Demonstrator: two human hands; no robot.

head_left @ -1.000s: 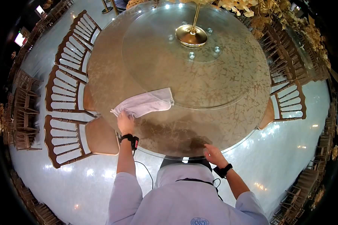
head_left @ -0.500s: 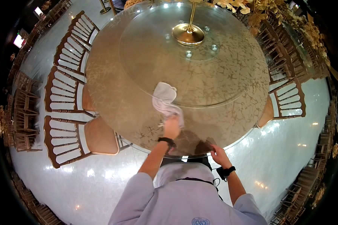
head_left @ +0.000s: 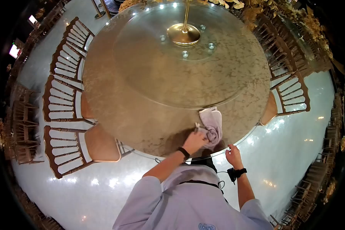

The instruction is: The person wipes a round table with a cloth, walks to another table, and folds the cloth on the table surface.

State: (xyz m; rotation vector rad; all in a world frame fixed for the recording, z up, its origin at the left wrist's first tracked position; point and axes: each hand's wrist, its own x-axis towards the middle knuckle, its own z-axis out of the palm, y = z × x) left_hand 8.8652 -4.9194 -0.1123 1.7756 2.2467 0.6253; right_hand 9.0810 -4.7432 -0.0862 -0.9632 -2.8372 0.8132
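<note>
A pale pinkish cloth [head_left: 212,122] lies bunched on the round glass-topped table [head_left: 115,111], near its front edge. My left hand [head_left: 196,141] is closed on the cloth's lower left part and presses it to the tabletop. At the table's front rim, to the right of the cloth, is my right hand [head_left: 233,153], its fingers bent near the glass edge and no object visible in them. Past the cloth sits a round glass turntable [head_left: 157,76] bearing a gold stand base [head_left: 183,34].
Wooden chairs stand at the left [head_left: 102,142] and right [head_left: 270,108] of the table. Gold flowers [head_left: 253,13] hang over its far right side. Glossy floor [head_left: 92,195] surrounds it, and gold posts [head_left: 99,14] rise at the back left.
My left hand has swept the cloth from the left across the front of the table to the right. My right hand has shifted slightly right along the rim.
</note>
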